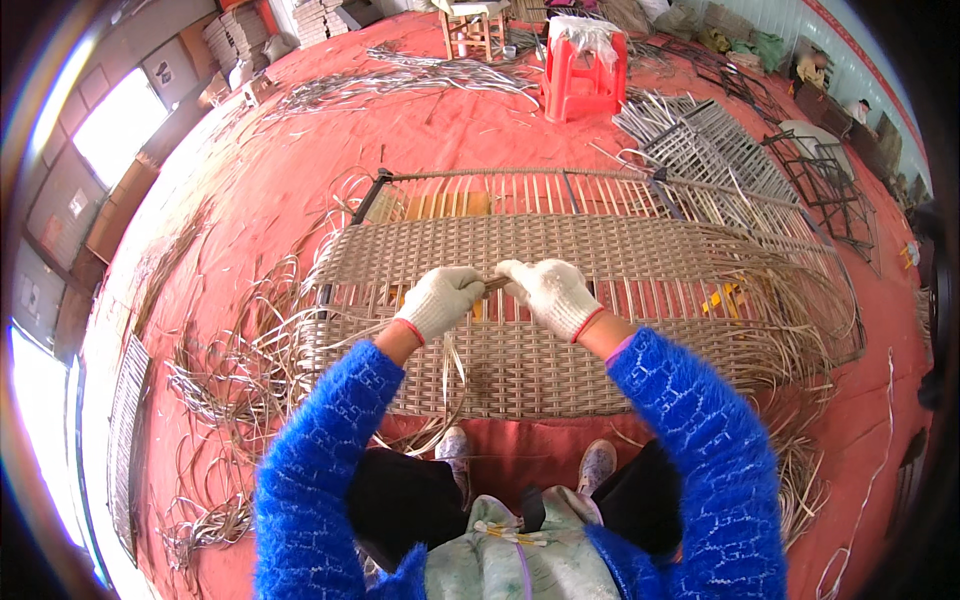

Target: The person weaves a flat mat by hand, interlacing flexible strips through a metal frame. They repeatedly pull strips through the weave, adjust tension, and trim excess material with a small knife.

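Both my hands wear white knit gloves and meet over the middle of a partly woven rattan panel [480, 370]. Pinched in my left hand [440, 300] is a flat brown rattan strip [493, 284], which runs across to my right hand [550, 295]. The fingers of my right hand are closed on the same strip. Beneath my hands lies a gap of bare lengthwise strips, between a far woven band [520, 240] and a near woven band. A dark metal frame [385, 178] borders the panel. Loose strip ends [260, 350] spill out at its left and right sides.
A red plastic stool [585, 75] stands beyond the panel, with a wooden stool [472, 28] farther back. Bundles of strips [420, 80] lie on the red floor covering. Metal frames [820, 180] are at the far right. My shoes [598, 465] are close to the panel's near edge.
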The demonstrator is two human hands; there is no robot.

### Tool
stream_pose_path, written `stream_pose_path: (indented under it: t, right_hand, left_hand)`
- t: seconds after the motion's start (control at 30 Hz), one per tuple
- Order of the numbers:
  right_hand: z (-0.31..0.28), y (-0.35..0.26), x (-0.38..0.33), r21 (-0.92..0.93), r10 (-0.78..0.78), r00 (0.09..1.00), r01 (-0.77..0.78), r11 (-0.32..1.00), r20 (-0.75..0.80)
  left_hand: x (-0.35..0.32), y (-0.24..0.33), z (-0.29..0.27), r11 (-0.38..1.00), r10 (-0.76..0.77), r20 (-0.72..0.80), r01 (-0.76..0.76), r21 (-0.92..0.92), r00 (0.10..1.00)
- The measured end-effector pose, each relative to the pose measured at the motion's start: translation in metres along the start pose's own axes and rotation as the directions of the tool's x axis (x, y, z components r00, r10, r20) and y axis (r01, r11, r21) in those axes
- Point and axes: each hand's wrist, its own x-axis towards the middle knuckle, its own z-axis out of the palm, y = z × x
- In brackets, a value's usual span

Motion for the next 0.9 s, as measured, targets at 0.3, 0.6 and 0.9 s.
stream_pose_path:
  t: [0.3, 0.6, 0.9]
  right_hand:
    - [0.025, -0.005, 0.020, 0.127, 0.089, 0.996, -0.085, 0.988, -0.026]
    - [0.089, -0.020, 0.022, -0.053, 0.115, 0.978, -0.108, 0.993, 0.172]
    - [0.133, -0.029, 0.031, -0.118, 0.118, 0.988, -0.106, 0.987, 0.099]
  left_hand:
    - [0.002, -0.024, -0.011, 0.999, -0.024, -0.091, 0.026, 0.020, 0.996]
    - [0.012, -0.063, 0.005, 0.783, -0.088, -0.254, 0.225, 0.579, 0.963]
    - [0.023, -0.081, 0.030, 0.843, -0.221, -0.065, 0.224, 0.489, 0.973]
